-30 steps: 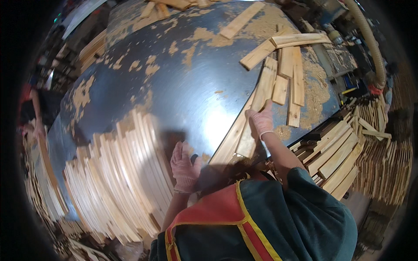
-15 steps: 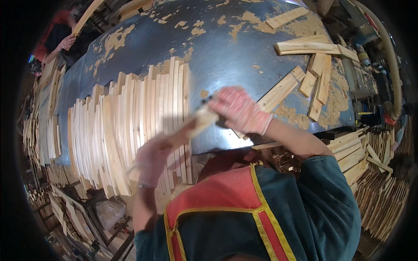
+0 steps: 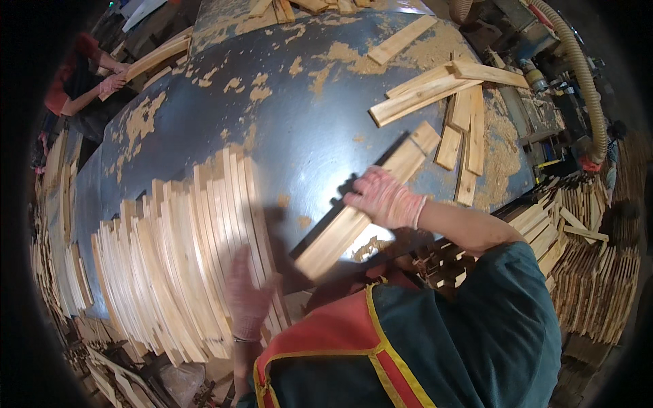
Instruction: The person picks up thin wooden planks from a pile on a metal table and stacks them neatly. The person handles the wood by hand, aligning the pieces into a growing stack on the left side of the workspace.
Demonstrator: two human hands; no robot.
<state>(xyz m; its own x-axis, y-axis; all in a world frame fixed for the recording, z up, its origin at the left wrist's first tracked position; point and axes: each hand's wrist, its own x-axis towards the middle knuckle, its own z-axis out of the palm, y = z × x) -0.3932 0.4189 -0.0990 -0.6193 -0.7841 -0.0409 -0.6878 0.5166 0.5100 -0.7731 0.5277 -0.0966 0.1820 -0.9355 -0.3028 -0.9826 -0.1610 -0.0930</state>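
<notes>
My right hand [image 3: 386, 198], in a pink-and-white knit glove, grips a pale wooden board [image 3: 330, 246] across its width. The board lies slantwise on the dark table, its near end reaching the table's front edge. Against the right end of a long row of boards standing on edge [image 3: 177, 265] is my left hand [image 3: 247, 299], gloved too. It is slightly blurred, with the fingers stretched out and the thumb apart, and nothing shows in its grip.
Several loose boards [image 3: 422, 95] overlap at the table's far right among sawdust [image 3: 507, 146]. A ribbed hose [image 3: 592, 88] hangs beside machinery at right. Stacked boards [image 3: 592, 292] stand below it. At the far left, another person's gloved hand [image 3: 112, 85] holds a board.
Both hands were on one blurred board between them. Now they are apart: the left is at the row's right end, the right on the slanted board. The view has shifted.
</notes>
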